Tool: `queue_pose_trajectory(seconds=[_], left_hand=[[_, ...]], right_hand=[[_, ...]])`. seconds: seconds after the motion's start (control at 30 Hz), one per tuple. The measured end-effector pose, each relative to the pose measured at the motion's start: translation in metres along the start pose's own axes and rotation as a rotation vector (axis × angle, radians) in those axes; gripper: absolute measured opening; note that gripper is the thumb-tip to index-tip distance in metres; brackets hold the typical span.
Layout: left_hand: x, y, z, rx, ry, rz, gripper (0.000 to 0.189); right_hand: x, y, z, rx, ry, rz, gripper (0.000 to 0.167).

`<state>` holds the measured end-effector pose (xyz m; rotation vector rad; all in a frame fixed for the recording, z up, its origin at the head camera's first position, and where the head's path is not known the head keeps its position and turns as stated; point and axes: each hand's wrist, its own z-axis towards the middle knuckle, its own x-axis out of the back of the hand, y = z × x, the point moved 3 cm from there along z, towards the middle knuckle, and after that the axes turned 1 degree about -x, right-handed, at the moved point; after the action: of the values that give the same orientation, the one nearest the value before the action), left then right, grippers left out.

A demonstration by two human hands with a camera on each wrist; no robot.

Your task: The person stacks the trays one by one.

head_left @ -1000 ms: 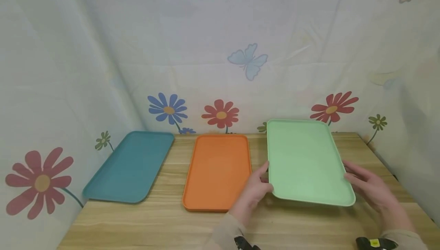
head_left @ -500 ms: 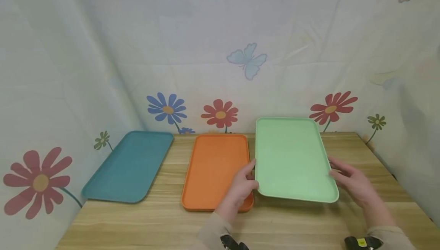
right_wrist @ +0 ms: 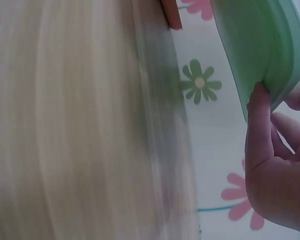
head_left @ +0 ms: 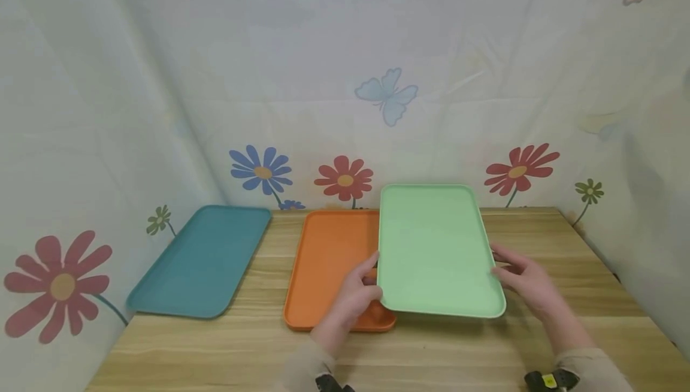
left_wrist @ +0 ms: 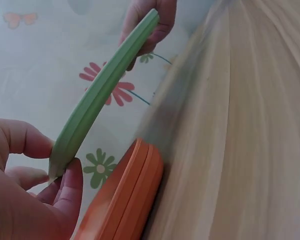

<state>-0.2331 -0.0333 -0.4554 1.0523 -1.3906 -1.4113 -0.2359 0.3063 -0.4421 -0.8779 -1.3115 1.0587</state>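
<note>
A light green rectangular tray (head_left: 436,248) is held up above the table by both hands. My left hand (head_left: 351,296) pinches its left rim near the front corner, thumb on one face and fingers on the other in the left wrist view. On the opposite long side, my right hand (head_left: 528,281) grips the rim, with fingers reaching under the tray (right_wrist: 265,55). An orange tray (head_left: 329,266) lies on the table, and the green one overlaps its right part in the head view. The left forearm crosses over the orange tray's front edge.
A teal tray (head_left: 202,260) lies at the left of the wooden table (head_left: 242,356). Behind and along the sides hangs a white curtain (head_left: 302,50) printed with flowers and a butterfly. Dark straps circle both wrists.
Both hands have carried the green tray leftward, from right of the orange tray to partly over it. The orange and teal trays have stayed put.
</note>
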Motion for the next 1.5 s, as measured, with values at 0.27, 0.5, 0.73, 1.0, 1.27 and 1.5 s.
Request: queue_pose_trajectory(seconds=[0.27, 0.5, 0.73, 1.0, 1.27, 1.5], left_hand=[[0.025, 0.001, -0.012, -0.007, 0.018, 0.058, 0.086], [0.047, 0.002, -0.021, 0.011, 0.035, 0.084, 0.085], [0.065, 0.005, -0.03, 0.019, 0.058, 0.096, 0.085], [0.085, 0.002, -0.037, 0.019, 0.098, 0.098, 0.085], [0.106, 0.001, -0.049, -0.039, 0.084, 0.081, 0.084], [0.122, 0.0, -0.055, 0.041, 0.106, 0.093, 0.085]], right_hand=[[-0.026, -0.008, 0.005, 0.01, -0.031, 0.064, 0.06], [-0.048, -0.014, 0.008, -0.015, -0.036, 0.083, 0.059], [-0.068, -0.02, 0.013, 0.003, -0.055, 0.104, 0.058], [-0.089, -0.022, 0.02, 0.0, -0.075, 0.126, 0.059], [-0.112, -0.029, 0.024, -0.004, -0.101, 0.126, 0.058], [-0.129, -0.033, 0.027, 0.003, -0.099, 0.106, 0.057]])
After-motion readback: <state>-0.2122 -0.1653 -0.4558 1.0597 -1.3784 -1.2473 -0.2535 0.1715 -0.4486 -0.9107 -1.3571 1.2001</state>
